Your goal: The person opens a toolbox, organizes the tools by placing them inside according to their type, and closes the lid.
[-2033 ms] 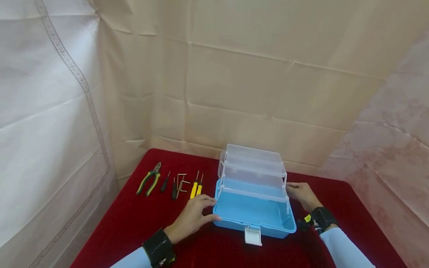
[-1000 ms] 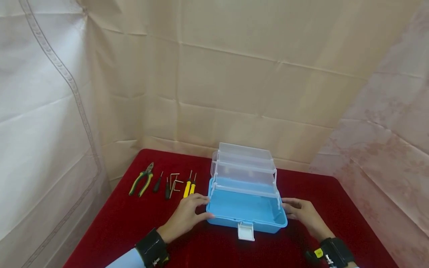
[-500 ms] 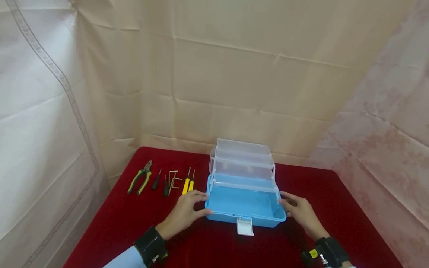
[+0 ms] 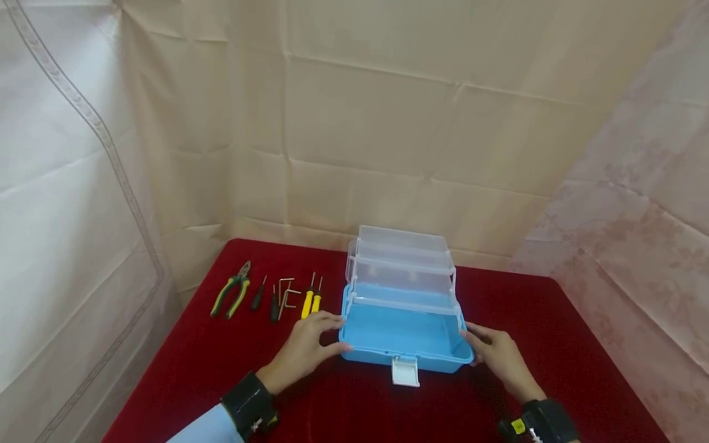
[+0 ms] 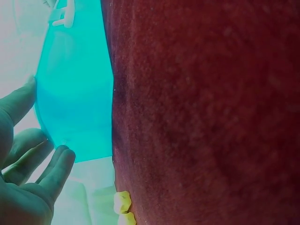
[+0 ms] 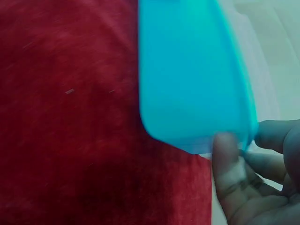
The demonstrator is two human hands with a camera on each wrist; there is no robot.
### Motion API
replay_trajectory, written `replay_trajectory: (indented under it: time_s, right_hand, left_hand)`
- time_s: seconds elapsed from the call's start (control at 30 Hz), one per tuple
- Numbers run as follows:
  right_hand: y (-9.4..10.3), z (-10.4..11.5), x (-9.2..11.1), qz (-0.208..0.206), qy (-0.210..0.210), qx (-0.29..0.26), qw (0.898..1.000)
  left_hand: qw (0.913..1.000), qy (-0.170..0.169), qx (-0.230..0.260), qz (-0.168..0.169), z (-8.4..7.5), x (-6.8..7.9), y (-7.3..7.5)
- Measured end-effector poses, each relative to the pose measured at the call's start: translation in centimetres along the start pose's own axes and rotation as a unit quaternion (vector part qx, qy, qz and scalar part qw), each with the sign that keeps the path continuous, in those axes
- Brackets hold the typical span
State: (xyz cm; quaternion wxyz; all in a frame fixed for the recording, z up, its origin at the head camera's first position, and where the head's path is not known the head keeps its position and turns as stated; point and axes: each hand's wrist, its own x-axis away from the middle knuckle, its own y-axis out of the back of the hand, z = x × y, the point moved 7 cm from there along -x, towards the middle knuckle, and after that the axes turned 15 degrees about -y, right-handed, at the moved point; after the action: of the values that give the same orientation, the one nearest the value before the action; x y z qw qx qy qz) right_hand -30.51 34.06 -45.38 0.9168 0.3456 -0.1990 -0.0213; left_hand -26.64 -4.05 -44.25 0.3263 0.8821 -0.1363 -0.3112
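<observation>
A light-blue toolbox point(image 4: 400, 329) stands open on the red-covered table, its white latch point(image 4: 405, 373) hanging at the front. Behind its bare bottom, clear trays point(image 4: 403, 271) are fanned up and back. My left hand point(image 4: 303, 347) holds the front-left corner, thumb on the front rim and fingertips against the left side. On the opposite end, my right hand point(image 4: 501, 357) pinches the right rim between thumb and fingers. In the left wrist view the blue wall point(image 5: 79, 89) lies against those fingertips. The right wrist view is blurred, with the thumb point(image 6: 225, 159) at the box's corner.
Left of the box lie pliers point(image 4: 242, 279) with green-yellow handles, two black screwdrivers point(image 4: 274, 309), several hex keys point(image 4: 284, 300) and two yellow-handled screwdrivers point(image 4: 307, 305), close to my left hand. Cloth hangings point(image 4: 388, 135) enclose the back and sides of the table point(image 4: 360, 406).
My right hand has moved from the rear of the box's right side toward its front-right end and taken hold of the rim. The left hand and the box have stayed in place.
</observation>
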Motion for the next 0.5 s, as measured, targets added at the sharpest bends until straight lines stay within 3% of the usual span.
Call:
replay_trajectory:
  time_s: [0.33,0.5]
  right_hand:
    - [0.9,-0.8,1.5,-0.052,0.014,-0.01,0.999]
    - [0.6,-1.5,1.8,-0.049,0.007,-0.048,0.998]
  left_hand:
    - [0.9995,-0.029,0.005,0.013,-0.4,-1.2,-0.4]
    - [0.9988,-0.001,-0.048,0.002,1.8,-1.2,2.2]
